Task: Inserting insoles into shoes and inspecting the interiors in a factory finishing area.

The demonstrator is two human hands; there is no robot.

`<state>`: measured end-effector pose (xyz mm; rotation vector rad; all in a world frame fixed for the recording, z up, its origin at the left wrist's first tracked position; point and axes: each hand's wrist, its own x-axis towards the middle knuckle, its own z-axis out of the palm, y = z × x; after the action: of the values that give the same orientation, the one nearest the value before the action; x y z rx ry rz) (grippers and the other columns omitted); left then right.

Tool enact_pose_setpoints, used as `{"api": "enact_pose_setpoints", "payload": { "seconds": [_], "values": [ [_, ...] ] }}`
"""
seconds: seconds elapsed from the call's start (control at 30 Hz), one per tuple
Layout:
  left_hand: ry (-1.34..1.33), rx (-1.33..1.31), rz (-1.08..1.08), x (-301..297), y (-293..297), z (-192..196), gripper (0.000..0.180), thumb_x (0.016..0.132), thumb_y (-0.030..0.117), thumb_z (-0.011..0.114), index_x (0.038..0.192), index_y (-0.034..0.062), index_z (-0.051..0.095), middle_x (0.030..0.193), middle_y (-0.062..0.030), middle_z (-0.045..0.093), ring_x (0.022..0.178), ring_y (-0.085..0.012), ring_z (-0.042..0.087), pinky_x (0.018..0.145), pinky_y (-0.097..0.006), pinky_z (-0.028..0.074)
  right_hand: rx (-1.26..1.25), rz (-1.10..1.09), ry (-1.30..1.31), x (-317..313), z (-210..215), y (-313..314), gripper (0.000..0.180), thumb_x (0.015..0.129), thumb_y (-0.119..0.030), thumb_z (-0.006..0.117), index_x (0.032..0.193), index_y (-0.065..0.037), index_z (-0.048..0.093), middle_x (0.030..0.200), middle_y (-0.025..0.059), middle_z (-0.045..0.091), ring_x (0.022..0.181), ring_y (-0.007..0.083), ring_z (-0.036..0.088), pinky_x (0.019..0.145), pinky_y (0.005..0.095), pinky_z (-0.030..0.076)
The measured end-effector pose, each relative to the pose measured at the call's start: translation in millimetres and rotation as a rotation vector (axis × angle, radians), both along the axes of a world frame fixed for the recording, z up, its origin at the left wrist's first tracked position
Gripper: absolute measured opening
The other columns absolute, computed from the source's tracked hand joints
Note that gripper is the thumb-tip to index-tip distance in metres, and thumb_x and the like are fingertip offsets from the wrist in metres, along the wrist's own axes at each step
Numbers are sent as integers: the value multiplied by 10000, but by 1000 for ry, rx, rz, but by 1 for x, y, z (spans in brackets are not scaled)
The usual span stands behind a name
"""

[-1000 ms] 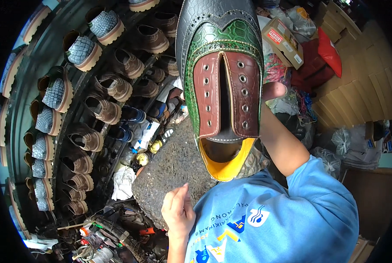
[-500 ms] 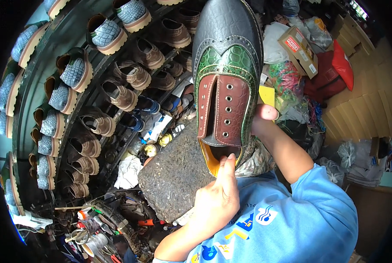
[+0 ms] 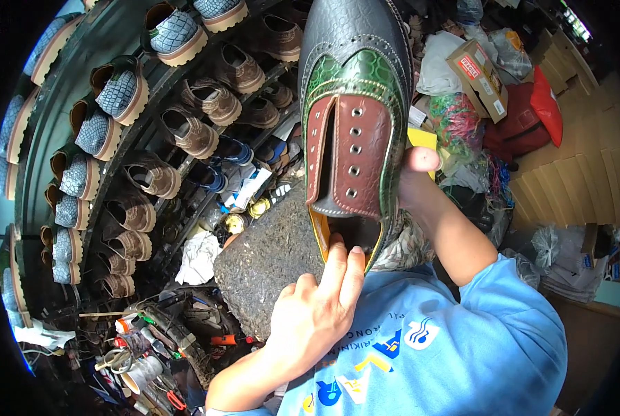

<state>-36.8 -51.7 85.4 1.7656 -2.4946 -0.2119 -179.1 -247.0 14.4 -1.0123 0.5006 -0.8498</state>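
Note:
A lace-up shoe [image 3: 357, 156] is held up close in front of me, toe pointing away. Its toe is black, its middle band green and crocodile-textured, its eyelet flaps reddish brown; no laces are in it. My right hand [image 3: 417, 173] clasps the right side, thumb showing and the other fingers hidden behind the shoe. At the heel end, my left hand [image 3: 317, 308] has two fingers over the rim and inside the yellow-lined opening; its remaining fingers curl and the thumb is hidden. Behind the shoe lies a dark, rough stone-like block [image 3: 254, 270].
Racks on the left carry several blue-grey scaly-patterned shoes [image 3: 123, 90] and brown shoes [image 3: 192, 132]. Tools and odds and ends [image 3: 143, 367] clutter the lower left. To the right are a cardboard box [image 3: 478, 78], a red bag [image 3: 525, 114] and stacked cardboard [image 3: 573, 173].
My left hand has shifted slightly left and turned; two fingers now reach into the shoe's opening where one digit showed before. The shoe has moved slightly up and left.

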Motion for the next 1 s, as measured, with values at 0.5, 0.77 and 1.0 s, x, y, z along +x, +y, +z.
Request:
{"api": "enact_pose_setpoints", "payload": {
  "seconds": [0.5, 0.77, 1.0],
  "values": [
    [808, 160, 200, 8, 19, -45, 623, 784, -26, 721, 1360, -46, 486, 839, -166, 676, 709, -261, 722, 605, -404, 579, -99, 113, 11, 3, -22, 6, 1238, 663, -908, 685, 1456, 26, 509, 1324, 127, 659, 1184, 194, 653, 1021, 366, 548],
    [823, -566, 504, 56, 64, -47, 243, 935, -131, 645, 1170, -69, 665, 905, -105, 674, 750, -131, 640, 660, -226, 501, 250, 519, -592, 1, -93, -30, 1336, 583, -762, 857, 1596, -64, 335, 1556, 263, 448, 1392, 471, 490, 1133, 653, 427],
    [660, -446, 456, 42, 60, -66, 441, 918, -42, 735, 1339, -23, 606, 1071, -163, 703, 967, -230, 672, 861, -334, 543, 522, 263, -131, 10, -47, -20, 1378, 612, -805, 813, 1609, -18, 280, 1557, 328, 404, 1392, 497, 481, 1161, 623, 414]
  ]
}}
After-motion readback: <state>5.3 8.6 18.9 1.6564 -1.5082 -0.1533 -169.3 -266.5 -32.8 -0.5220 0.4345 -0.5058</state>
